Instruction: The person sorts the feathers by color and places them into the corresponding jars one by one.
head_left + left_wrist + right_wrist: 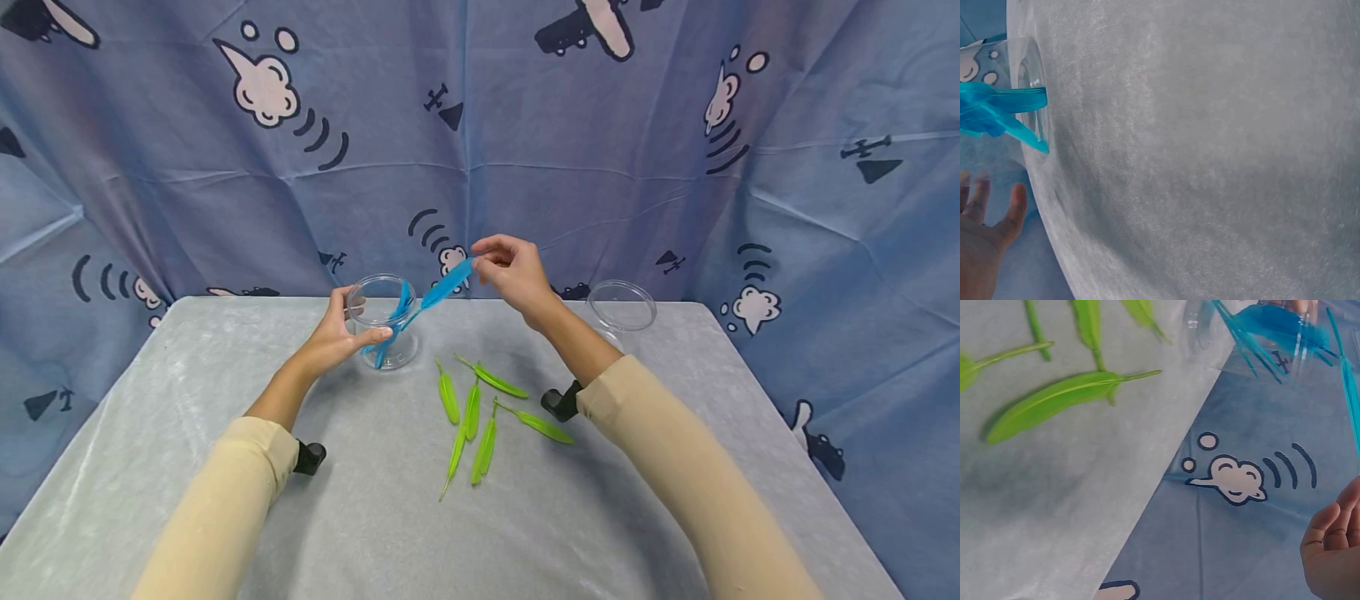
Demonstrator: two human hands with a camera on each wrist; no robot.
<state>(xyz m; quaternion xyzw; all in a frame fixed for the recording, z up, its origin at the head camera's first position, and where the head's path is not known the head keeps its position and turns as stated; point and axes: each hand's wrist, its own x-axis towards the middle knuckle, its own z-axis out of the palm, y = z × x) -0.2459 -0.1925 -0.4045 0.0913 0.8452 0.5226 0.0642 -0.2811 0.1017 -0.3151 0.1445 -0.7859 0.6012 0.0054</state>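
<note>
Beige sleeves (667, 475) nearest, our left hand (333, 337) curls round a clear jar (379, 322) near the far edge of the table (360, 517), presumably steadying it, while our right hand (517, 275) pinches a blue feather (447, 284) by its tip, apparently angling the quill jarward.

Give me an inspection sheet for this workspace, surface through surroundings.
Surface: grey table, mottled.
Job's things: clear jar holding blue feathers; six green feathers lying loose.
Clutter: second clear container at right rear, partly behind the right forearm.
Left hand: holds the jar.
Right hand: pinches one blue feather, quill end near the jar's mouth.
Cables: nothing seen.
Surroundings: blue patterned fabric behind and at both sides.
</note>
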